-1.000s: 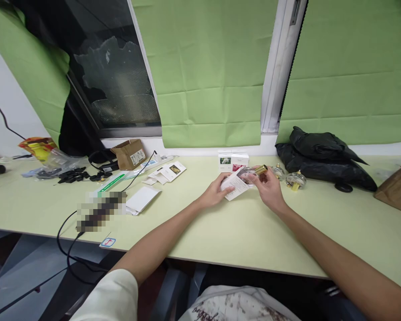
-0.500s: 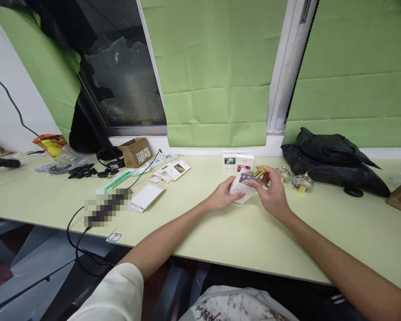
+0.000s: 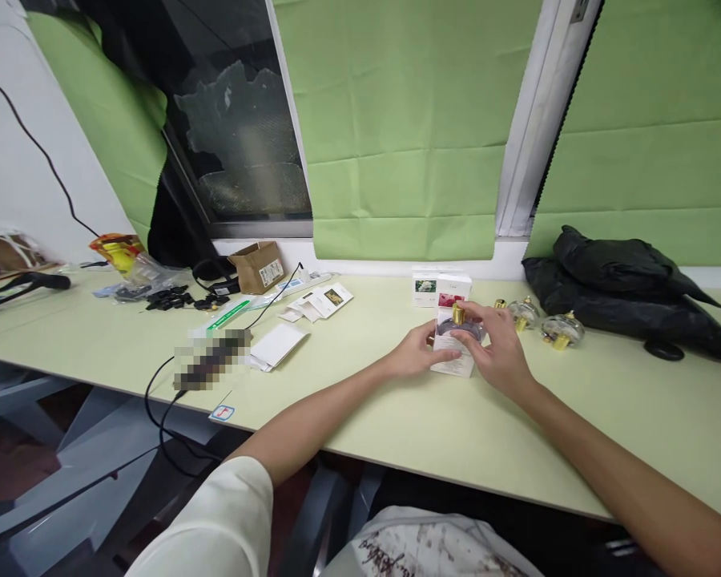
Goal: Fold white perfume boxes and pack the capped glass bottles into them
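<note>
At frame centre, the left hand (image 3: 417, 358) is steadying a white carton (image 3: 453, 353) while the right hand (image 3: 497, 350) is gripping what looks like a gold-capped perfume bottle (image 3: 458, 320); keeping it upright helps.

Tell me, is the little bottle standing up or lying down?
Standing up. The bottle has its gold cap on top, partway in the white box, held by both hands.

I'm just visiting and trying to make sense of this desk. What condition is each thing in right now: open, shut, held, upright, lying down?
Small white carton: upright on the desk, top open.
Gold-capped glass bottle: cap up, at the carton's mouth.
Left hand: steadying the carton's side.
Right hand: gripping the bottle.
Two loose bottles: lying on the desk.
Two white boxes: standing, closed.
Brown cardboard box: tipped, flap open.
Blinds: lowered.
</note>
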`<state>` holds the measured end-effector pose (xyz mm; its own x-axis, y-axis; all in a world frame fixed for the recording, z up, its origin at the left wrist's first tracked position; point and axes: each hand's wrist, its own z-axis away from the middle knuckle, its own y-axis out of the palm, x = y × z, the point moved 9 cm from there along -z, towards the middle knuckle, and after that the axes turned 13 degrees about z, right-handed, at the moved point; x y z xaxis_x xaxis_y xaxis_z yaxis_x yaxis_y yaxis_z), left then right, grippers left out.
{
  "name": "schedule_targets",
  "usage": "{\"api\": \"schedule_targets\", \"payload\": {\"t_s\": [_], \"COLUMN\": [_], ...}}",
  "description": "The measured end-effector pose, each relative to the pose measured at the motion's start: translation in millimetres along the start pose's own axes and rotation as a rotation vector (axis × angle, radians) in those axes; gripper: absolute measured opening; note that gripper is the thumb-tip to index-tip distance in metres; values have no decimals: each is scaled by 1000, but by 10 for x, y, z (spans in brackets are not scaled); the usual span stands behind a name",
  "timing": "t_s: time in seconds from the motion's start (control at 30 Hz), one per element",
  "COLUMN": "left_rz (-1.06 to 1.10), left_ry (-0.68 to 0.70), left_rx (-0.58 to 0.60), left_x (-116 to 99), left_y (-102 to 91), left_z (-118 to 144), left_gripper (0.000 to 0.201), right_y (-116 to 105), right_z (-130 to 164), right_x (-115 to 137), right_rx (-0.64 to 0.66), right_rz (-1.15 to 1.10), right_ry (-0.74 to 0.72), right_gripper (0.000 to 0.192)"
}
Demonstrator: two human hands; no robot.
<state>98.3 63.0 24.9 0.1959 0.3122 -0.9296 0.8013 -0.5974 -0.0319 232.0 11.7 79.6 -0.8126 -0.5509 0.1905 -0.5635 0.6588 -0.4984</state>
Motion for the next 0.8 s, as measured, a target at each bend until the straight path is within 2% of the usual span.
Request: {"api": "schedule_targets", "payload": {"t_s": [0.27, 0.63, 0.8], "left_rz": [67, 128, 142], "left_ry": [-59, -86, -96], "left_rx": [4, -20, -10], "left_x": [81, 139, 125], "left_y": [-18, -59, -38], "left_z": [-13, -25, -30], "left_gripper": [65, 64, 63], "right_y": [3, -83, -22], "right_z": [14, -39, 3], "right_x": [-58, 42, 50], "right_rx": [-3, -48, -20], "right_rz": [-39, -26, -10], "right_ry": [46, -32, -64], "right_gripper": [41, 21, 13]}}
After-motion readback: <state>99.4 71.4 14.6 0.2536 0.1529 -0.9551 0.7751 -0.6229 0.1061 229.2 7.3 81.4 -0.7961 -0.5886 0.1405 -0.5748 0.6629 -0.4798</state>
